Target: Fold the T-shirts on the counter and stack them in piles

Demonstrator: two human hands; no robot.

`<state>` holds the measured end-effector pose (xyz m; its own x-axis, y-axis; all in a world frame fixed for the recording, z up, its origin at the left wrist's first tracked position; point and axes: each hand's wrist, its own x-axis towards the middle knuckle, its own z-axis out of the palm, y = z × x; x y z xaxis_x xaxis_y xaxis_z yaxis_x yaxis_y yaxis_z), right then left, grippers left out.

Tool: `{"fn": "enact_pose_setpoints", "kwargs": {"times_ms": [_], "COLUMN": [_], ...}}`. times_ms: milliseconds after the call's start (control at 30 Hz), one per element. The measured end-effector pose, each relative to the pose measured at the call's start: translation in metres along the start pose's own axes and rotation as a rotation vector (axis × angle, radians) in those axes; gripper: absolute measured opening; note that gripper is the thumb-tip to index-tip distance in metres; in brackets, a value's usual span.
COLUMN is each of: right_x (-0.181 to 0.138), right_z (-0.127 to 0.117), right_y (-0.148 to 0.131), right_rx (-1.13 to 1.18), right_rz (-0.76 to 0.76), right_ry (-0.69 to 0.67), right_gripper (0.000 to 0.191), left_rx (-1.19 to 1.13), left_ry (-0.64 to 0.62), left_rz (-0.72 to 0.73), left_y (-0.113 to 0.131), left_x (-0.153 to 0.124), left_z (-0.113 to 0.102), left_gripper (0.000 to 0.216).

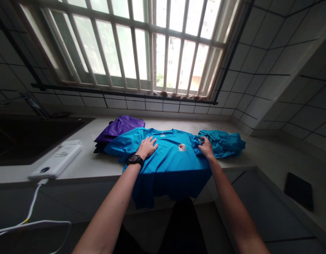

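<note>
A blue T-shirt lies front up on the counter, its collar toward the window and its lower part hanging over the front edge. A small white and red logo marks its chest. My left hand rests flat on the shirt near the collar, fingers spread, a black watch on the wrist. At the other shoulder, my right hand pinches the bunched sleeve. Just right of that hand sits a crumpled teal garment. Folded purple fabric lies behind the shirt's left sleeve, with black fabric under it.
A white power bank with a plugged-in cable lies on the counter at left, beside a dark sink with a faucet. A dark phone-like slab rests on the right counter. A barred window is behind.
</note>
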<state>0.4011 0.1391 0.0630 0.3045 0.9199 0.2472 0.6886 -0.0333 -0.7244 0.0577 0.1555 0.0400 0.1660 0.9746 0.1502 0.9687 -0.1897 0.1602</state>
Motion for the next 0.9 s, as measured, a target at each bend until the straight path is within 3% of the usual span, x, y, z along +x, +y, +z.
{"fn": "enact_pose_setpoints", "kwargs": {"times_ms": [100, 167, 300, 500, 633, 733, 900], "right_x": [0.007, 0.011, 0.016, 0.021, 0.022, 0.022, 0.018], "right_z": [-0.004, -0.007, -0.01, -0.01, -0.009, -0.009, -0.012], "right_y": [-0.001, 0.002, 0.01, 0.013, 0.018, 0.021, 0.014], "right_rx": [-0.014, -0.025, 0.002, 0.024, -0.08, -0.14, -0.086], "right_rz": [-0.042, -0.064, -0.038, 0.208, 0.168, 0.144, -0.03], "right_ry": [0.245, 0.297, 0.293, 0.201, 0.125, 0.086, 0.282], "right_gripper": [0.054, 0.057, 0.064, 0.055, 0.075, 0.072, 0.056], "left_rx": [0.013, 0.023, 0.032, 0.014, 0.007, 0.01, 0.003], "left_ry": [-0.008, -0.018, -0.026, -0.015, -0.004, -0.01, -0.007], "left_rz": [-0.002, -0.003, 0.006, 0.001, 0.006, 0.008, 0.015], "left_y": [0.0, -0.001, -0.001, 0.0, -0.001, -0.001, -0.001], "left_x": [0.001, 0.001, 0.001, 0.0, 0.001, 0.0, -0.002], "left_z": [-0.001, -0.002, -0.003, -0.003, -0.003, -0.004, -0.003], "left_gripper": [0.056, 0.057, 0.057, 0.055, 0.055, 0.057, 0.057]}}
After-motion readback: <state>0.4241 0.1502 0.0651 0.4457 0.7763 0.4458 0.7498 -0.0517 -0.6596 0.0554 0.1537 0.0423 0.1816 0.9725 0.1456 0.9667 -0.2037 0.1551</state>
